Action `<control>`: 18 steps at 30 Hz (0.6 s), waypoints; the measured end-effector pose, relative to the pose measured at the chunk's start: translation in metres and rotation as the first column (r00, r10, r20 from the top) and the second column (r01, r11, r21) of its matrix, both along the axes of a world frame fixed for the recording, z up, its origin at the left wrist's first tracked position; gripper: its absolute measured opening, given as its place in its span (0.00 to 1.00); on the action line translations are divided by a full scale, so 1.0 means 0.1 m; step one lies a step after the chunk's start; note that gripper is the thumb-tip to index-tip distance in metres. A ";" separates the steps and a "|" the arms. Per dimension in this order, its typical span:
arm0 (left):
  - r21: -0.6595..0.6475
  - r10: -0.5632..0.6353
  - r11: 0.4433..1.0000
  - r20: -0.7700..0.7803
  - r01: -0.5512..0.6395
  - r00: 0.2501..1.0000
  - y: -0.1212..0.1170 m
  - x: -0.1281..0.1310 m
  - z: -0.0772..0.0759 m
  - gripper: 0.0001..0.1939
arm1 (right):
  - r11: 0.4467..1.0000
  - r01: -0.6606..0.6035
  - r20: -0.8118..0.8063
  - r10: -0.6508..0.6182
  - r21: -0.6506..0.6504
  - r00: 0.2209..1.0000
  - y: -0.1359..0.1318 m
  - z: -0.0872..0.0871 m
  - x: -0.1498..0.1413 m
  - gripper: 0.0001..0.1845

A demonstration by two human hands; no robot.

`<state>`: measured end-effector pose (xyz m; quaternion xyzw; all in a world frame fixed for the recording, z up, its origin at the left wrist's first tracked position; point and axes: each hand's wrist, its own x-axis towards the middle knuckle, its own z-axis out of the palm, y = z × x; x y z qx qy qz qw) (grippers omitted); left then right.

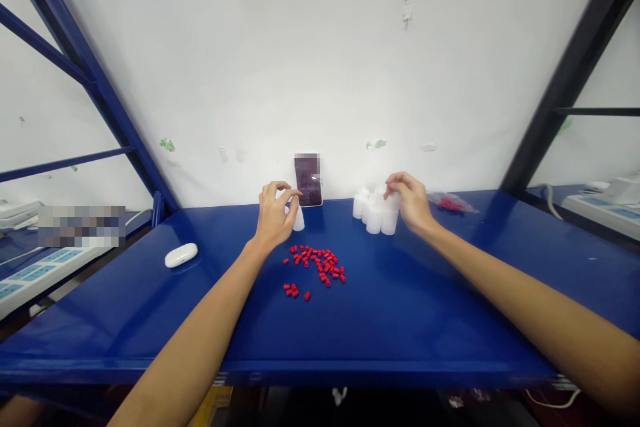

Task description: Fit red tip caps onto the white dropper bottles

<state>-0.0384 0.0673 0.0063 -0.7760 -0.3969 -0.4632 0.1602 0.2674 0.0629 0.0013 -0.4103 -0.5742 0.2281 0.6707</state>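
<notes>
My left hand (275, 215) is bent in a pinch, with thumb and index finger at the top of a small white plastic bottle (299, 220). The fingers partly cover that bottle. Over on the right, my right hand (411, 205) has its fingertips closed at the top of another white bottle (389, 219), the nearest one at the right side of a tight cluster of several white bottles (373, 219). Between the hands and closer to me, many small red cylindrical pieces (327, 265) lie scattered, with a few more red pieces (291, 290) nearer still.
A dark-screened phone (309, 180) leans on the wall behind the blue table (390, 320). At left lies a white oval case (181, 255). A clear bag with red pieces (450, 203) sits at back right. Power strips (45, 267) and blue shelf posts flank the sides.
</notes>
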 end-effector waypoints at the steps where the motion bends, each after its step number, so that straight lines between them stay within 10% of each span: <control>1: 0.002 -0.006 1.000 -0.004 0.006 1.000 -0.01 0.01 0.00 0.11 | 1.000 0.001 0.006 -0.001 0.006 1.000 0.00 0.00 0.00 0.04; 12: 0.030 -0.242 0.964 -0.298 0.262 0.924 -0.23 0.21 0.12 0.12 | 1.000 -0.023 0.071 0.021 0.020 0.997 -0.01 -0.03 -0.01 0.05; 18: -0.284 -0.402 0.912 -0.480 0.295 0.780 -0.49 0.39 0.15 0.08 | 1.000 -0.003 0.076 0.001 0.027 0.997 -0.08 -0.10 0.02 0.06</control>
